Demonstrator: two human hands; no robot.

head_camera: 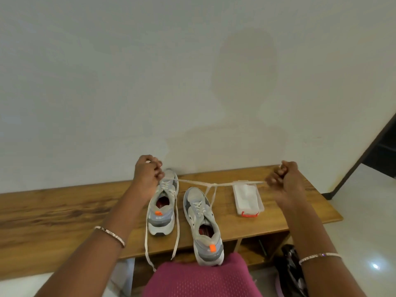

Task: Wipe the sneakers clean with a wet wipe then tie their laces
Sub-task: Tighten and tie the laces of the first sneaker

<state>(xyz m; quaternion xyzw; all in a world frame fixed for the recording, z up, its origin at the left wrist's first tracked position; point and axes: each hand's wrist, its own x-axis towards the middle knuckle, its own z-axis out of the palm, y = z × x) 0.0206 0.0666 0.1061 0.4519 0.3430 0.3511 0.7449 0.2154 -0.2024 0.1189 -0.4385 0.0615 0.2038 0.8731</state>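
1. Head view: two grey-and-white sneakers sit on the wooden table (64,211), toes toward the wall. The near sneaker (202,224) stands to the right, its heel overhanging the table's front edge; the far sneaker (164,209) stands just beside it to the left.
2. The left hand (147,174) is curled tight, its grip pinching one end of the near sneaker's lace (211,185); the right hand (282,179) is fisted the same way on the other end. The lace stretches taut between them above the table, crossed in a first knot over the near sneaker's tongue.
3. The far sneaker's loose laces (175,232) are untied and trail off the table's front edge.
4. A clear wipe box (248,200) with a red clasp lies to the right of the sneakers, beneath the stretched lace. I cannot tell whether the wiping is complete.
5. Risks, as I judge them: pulling harder could drag the overhanging near sneaker off the edge. Uneven tension could leave the knot lopsided or loose. The dangling laces could snag on an arm and tug the far sneaker.
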